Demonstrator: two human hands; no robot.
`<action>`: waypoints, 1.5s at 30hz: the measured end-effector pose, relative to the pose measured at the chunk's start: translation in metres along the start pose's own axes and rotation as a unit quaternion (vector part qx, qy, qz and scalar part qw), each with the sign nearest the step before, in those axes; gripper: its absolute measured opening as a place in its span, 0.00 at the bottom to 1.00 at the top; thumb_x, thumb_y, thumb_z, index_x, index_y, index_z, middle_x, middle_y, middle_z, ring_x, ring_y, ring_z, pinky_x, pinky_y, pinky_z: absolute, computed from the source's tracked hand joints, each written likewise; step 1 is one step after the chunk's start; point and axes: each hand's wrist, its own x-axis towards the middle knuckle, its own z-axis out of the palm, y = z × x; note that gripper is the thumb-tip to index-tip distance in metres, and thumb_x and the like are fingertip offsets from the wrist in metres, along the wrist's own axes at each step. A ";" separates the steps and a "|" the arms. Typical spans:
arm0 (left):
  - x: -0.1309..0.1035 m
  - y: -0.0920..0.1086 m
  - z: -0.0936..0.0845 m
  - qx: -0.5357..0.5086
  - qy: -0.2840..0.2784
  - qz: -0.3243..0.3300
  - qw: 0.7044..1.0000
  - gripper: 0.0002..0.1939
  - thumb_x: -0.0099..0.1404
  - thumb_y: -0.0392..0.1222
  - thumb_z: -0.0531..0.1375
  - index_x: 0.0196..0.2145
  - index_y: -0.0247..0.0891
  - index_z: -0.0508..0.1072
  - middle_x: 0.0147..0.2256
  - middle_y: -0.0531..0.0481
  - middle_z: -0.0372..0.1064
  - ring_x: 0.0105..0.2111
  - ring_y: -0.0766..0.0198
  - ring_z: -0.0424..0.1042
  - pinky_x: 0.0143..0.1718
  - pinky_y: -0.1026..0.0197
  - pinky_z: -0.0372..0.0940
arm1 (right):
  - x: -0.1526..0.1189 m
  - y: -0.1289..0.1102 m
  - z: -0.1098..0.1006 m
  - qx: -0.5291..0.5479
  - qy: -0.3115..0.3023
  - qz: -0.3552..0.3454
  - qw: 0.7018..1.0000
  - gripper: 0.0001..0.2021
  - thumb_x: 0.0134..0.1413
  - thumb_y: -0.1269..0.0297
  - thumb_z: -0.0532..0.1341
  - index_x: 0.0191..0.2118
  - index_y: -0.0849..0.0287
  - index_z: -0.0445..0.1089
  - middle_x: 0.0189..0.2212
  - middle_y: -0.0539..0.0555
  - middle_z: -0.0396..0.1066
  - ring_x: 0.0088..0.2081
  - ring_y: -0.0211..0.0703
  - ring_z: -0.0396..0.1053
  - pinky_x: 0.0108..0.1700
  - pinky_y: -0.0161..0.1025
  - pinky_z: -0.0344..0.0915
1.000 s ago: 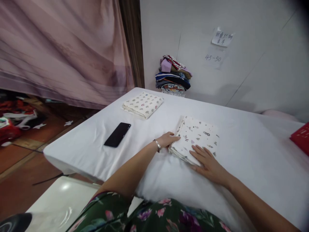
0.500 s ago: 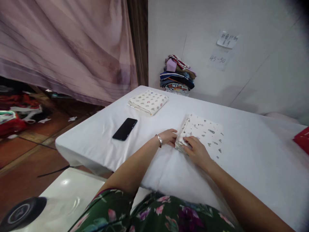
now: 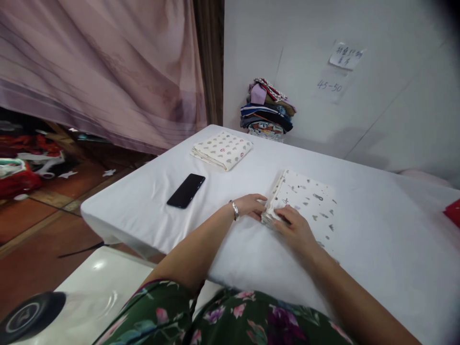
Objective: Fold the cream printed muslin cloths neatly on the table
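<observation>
Head view, and from the left we have a red bundle (image 3: pixel 17 179) on the tiled floor, with a pink curtain (image 3: pixel 118 72) hanging behind and a white stool (image 3: pixel 108 273) below. Next along, a dark phone (image 3: pixel 186 190) lies flat on the white tablecloth (image 3: pixel 140 201), and just beyond it sits a folded heart-print cloth (image 3: pixel 223 151). Now the left hand (image 3: pixel 250 206): bracelet at the wrist, fingers loosely curved at the near left edge of the leaf-print cloth (image 3: pixel 305 196), which lies flat on the table. Right alongside, the right hand (image 3: pixel 295 230) bends its fingers over that cloth's near left corner; whether either hand pinches the fabric, I cannot tell. Behind, a clothes stack (image 3: pixel 268 110), then handwritten papers (image 3: pixel 345 56) on the wall, and a red object (image 3: pixel 453 213) at the far right edge.
</observation>
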 end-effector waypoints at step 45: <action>0.007 -0.004 -0.001 0.090 0.044 0.017 0.995 0.20 0.49 0.31 0.60 0.41 0.34 0.65 0.30 0.52 0.67 0.26 0.67 0.69 0.27 0.62 0.68 | 0.000 0.005 -0.001 0.035 0.055 0.084 0.994 0.10 0.53 0.57 0.54 0.30 0.58 0.67 0.25 0.50 0.65 0.26 0.37 0.60 0.28 0.35 0.57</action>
